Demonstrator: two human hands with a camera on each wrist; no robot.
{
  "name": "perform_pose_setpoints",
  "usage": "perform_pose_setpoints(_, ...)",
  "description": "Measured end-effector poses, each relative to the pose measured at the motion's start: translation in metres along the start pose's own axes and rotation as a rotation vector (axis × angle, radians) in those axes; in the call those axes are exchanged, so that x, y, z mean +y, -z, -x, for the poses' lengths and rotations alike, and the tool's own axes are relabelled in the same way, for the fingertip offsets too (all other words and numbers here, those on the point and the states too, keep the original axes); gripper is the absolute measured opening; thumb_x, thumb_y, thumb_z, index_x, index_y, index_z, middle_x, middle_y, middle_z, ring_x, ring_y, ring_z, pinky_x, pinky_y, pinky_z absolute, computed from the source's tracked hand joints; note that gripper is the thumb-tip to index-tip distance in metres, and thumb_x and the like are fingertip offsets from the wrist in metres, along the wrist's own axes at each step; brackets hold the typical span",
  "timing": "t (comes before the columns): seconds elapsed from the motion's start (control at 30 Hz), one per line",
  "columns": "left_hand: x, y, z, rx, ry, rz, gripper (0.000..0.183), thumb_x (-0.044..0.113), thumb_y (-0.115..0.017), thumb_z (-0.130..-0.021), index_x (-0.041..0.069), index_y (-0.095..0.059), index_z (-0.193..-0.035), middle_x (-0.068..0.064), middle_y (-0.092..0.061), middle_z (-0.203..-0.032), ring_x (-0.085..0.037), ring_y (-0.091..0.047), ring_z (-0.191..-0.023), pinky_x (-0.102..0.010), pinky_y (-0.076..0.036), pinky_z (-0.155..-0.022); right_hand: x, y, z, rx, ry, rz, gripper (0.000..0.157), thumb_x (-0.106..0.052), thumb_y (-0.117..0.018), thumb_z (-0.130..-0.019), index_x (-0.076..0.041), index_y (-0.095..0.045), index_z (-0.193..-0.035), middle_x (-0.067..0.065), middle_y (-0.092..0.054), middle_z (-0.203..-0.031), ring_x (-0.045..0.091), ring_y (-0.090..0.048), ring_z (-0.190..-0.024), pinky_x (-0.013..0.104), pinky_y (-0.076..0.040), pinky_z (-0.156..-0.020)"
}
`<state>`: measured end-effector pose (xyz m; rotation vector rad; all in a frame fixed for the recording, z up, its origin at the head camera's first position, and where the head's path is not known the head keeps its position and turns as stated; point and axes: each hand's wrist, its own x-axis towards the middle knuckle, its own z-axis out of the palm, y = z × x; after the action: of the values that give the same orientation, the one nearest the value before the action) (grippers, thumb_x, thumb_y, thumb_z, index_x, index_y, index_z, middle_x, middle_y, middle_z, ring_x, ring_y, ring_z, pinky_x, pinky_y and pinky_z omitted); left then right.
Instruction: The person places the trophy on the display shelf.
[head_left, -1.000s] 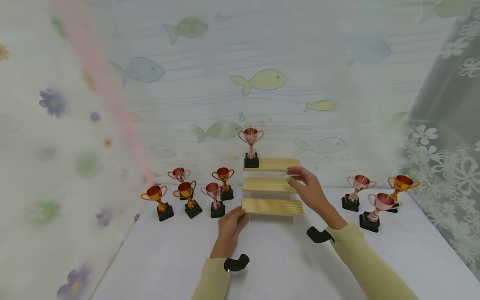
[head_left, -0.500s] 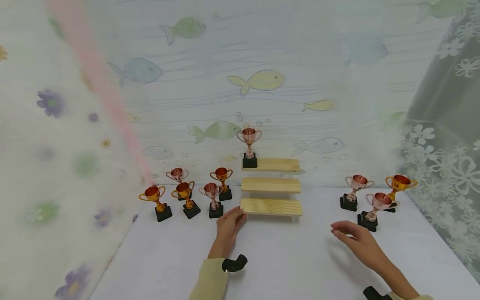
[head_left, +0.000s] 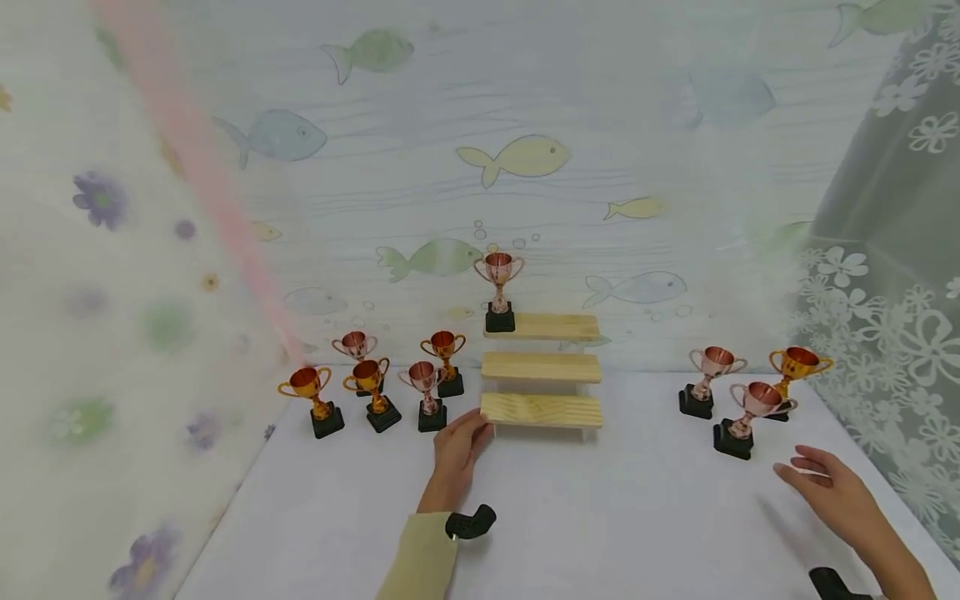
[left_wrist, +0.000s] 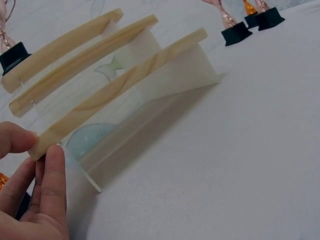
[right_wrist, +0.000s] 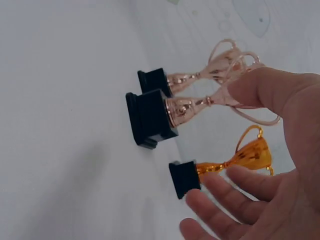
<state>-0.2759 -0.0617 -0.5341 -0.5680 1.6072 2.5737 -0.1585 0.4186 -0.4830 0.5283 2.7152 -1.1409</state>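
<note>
A white cloth printed with pale fish [head_left: 420, 158] hangs behind a white table [head_left: 585, 517]. At the table's far side stands a three-step stand [head_left: 542, 410]: three pale, grained wooden boards, lowest in front, on whitish translucent supports.

The left hand [head_left: 454, 454] reaches forward from a pale yellow sleeve [head_left: 420, 558] and pinches the bottom board's left end, thumb above, fingers below. The right hand [head_left: 843, 500] hangs over the table's right side, thumb and fingers spread apart, holding nothing, near the right-hand trophies.

Nine two-handled trophies stand upright on black bases, five rose-gold and four orange-gold. One rose-gold trophy [head_left: 499, 293] is on the top board's left end. Five stand left of the stand: two rose-gold, three orange-gold. Three stand well to its right: two rose-gold, one orange-gold [head_left: 800, 362].

Smallest are two black wrist devices [head_left: 471, 522], one per arm.
</note>
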Motion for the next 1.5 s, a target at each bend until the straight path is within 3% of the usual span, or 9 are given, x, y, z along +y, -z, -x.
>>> perform_pose_setpoints(0.1,0.0,-0.001,-0.001,0.007,0.008,-0.006,0.04,0.002,-0.069,-0.094,-0.008,-0.062,-0.132,-0.021,-0.064,-0.125,-0.016,-0.067,-0.098,-0.028,-0.059,-0.094,-0.005,0.001,-0.001,0.123,-0.017,-0.084,0.099,-0.051,-0.053,-0.102,0.018,-0.004,-0.153,0.044,-0.022,-0.15,0.06,-0.03,-0.134,0.07,-0.042,-0.102)
perform_pose_setpoints(0.3,0.0,-0.002,-0.003,0.015,0.014,0.001,0.038,0.002,-0.069,-0.093,-0.008,-0.064,-0.13,-0.021,-0.065,-0.123,-0.017,-0.068,-0.097,-0.027,-0.06,-0.09,-0.02,-0.002,-0.006,0.334,0.042,-0.206,0.096,-0.04,-0.06,-0.101,0.009,-0.001,-0.158,0.04,-0.017,-0.159,0.057,-0.024,-0.142,0.07,-0.025,-0.115)
perform_pose_setpoints(0.47,0.001,-0.001,-0.001,0.005,0.01,-0.003,0.039,0.002,-0.069,-0.094,-0.008,-0.062,-0.131,-0.021,-0.064,-0.124,-0.017,-0.067,-0.098,-0.03,-0.059,-0.094,-0.029,-0.01,-0.015,0.395,0.039,-0.289,0.089,-0.038,-0.061,-0.1,-0.002,-0.008,-0.162,0.029,-0.02,-0.164,0.045,-0.026,-0.149,0.057,-0.026,-0.123)
perform_pose_setpoints(0.53,0.001,-0.001,-0.001,0.0,0.004,-0.008,0.04,0.003,-0.069,-0.094,-0.008,-0.061,-0.132,-0.02,-0.063,-0.124,-0.016,-0.067,-0.098,-0.031,-0.058,-0.095,-0.031,-0.014,-0.018,0.413,0.028,-0.319,0.085,-0.036,-0.062,-0.1,-0.007,-0.013,-0.163,0.023,-0.025,-0.165,0.034,-0.033,-0.148,0.043,-0.032,-0.123)
perform_pose_setpoints(0.63,0.002,-0.001,0.001,-0.002,0.0,-0.001,0.04,0.003,-0.069,-0.094,-0.008,-0.061,-0.132,-0.019,-0.064,-0.122,-0.016,-0.067,-0.097,-0.031,-0.058,-0.096,-0.031,-0.018,-0.021,0.44,0.043,-0.362,0.08,-0.032,-0.065,-0.1,-0.01,-0.021,-0.162,0.011,-0.038,-0.158,0.01,-0.045,-0.134,0.014,-0.041,-0.11)
perform_pose_setpoints(0.73,0.002,-0.002,0.001,0.001,0.003,0.008,0.04,0.002,-0.068,-0.095,-0.009,-0.061,-0.132,-0.019,-0.064,-0.121,-0.016,-0.067,-0.097,-0.03,-0.059,-0.095,-0.03,-0.021,-0.021,0.455,0.086,-0.374,0.077,-0.028,-0.068,-0.099,-0.007,-0.027,-0.16,-0.007,-0.05,-0.135,-0.008,-0.045,-0.11,-0.002,-0.044,-0.083)
perform_pose_setpoints(0.9,0.002,-0.002,0.0,0.011,0.012,0.004,0.039,0.002,-0.067,-0.095,-0.009,-0.061,-0.132,-0.022,-0.063,-0.124,-0.018,-0.067,-0.098,-0.029,-0.059,-0.093,-0.032,-0.025,-0.021,0.468,0.149,-0.398,0.072,-0.024,-0.07,-0.097,-0.003,-0.033,-0.156,-0.029,-0.045,-0.108,-0.014,-0.044,-0.097,-0.003,-0.041,-0.073)
perform_pose_setpoints(1.23,0.001,0.0,-0.002,-0.004,-0.002,0.013,0.039,0.001,-0.068,-0.094,-0.01,-0.061,-0.131,-0.02,-0.063,-0.122,-0.017,-0.067,-0.096,-0.028,-0.06,-0.091,-0.037,-0.029,-0.026,0.522,0.191,-0.463,0.05,-0.014,-0.072,-0.095,-0.012,-0.049,-0.139,-0.027,-0.051,-0.101,-0.014,-0.049,-0.094,-0.004,-0.04,-0.075)
perform_pose_setpoints(1.5,0.0,-0.001,-0.003,0.003,0.016,0.011,0.038,0.001,-0.068,-0.094,-0.009,-0.062,-0.131,-0.022,-0.062,-0.125,-0.018,-0.067,-0.099,-0.028,-0.059,-0.092,-0.041,-0.029,-0.03,0.555,0.18,-0.493,0.05,-0.012,-0.075,-0.092,-0.012,-0.054,-0.137,-0.024,-0.053,-0.098,-0.011,-0.051,-0.092,-0.004,-0.043,-0.074)
